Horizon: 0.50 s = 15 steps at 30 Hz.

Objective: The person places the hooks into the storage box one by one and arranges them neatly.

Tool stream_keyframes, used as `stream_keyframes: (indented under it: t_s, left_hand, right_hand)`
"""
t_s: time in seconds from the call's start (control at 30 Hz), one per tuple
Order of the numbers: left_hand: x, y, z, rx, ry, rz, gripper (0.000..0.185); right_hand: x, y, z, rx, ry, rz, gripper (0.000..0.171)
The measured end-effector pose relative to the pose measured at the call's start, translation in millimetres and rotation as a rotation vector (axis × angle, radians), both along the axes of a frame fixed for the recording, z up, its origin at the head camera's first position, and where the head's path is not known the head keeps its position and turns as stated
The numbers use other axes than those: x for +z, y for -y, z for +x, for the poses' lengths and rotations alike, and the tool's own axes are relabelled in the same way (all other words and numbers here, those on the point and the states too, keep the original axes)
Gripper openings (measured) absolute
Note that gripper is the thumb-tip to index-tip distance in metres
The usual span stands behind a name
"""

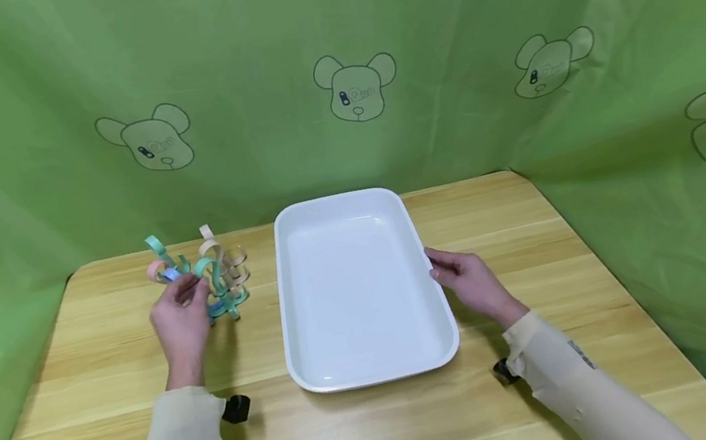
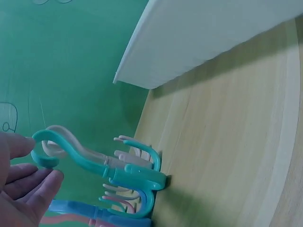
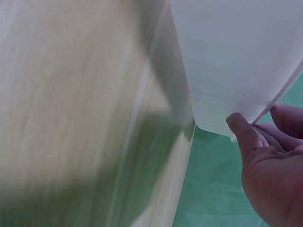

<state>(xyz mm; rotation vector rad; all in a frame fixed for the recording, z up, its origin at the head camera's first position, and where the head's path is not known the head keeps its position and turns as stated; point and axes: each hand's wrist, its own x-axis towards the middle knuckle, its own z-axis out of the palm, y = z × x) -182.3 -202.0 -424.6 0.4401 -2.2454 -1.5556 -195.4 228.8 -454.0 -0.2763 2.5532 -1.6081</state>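
Green cloth (image 1: 241, 52) is filling the upper frame behind our wooden table (image 1: 390, 439). We are seeing a white tray (image 1: 364, 288) at centre and coloured hooks (image 1: 219, 280) at centre-left. Our right hand (image 1: 469, 282) is pinching the tray's right rim; our left hand (image 1: 180, 319) is curving around a turquoise hook (image 2: 85, 163), whether gripping we cannot tell.

Overhead view, wrist views seemingly sharing tray (image 1: 366, 296)

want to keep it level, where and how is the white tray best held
Probably by the rim midway along both long sides, coming from left and right: the white tray sits open side up, its rim standing clear above the table. The right grip pinches its right edge.
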Motion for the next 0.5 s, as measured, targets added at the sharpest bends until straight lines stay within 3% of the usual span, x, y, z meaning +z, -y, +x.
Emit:
stream_keyframes:
  t_s: [0.17,0.27,0.5]
  left_hand:
    - [-5.2,-6.6,-7.4,0.015,-0.057,-0.166,0.028]
    - [-7.0,-6.2,-9.3,0.026,-0.075,-0.215,0.027]
    - [-10.4,2.7,-8.5,0.038,-0.015,-0.161,0.027]
  right_hand:
    - [7.0,-0.7,4.2,-0.025,0.025,0.017,0.045]
    - [7.1,0.2,3.8,-0.027,0.026,0.021,0.045]
    - [3.1,5.6,0.4,-0.016,0.022,0.006,0.045]
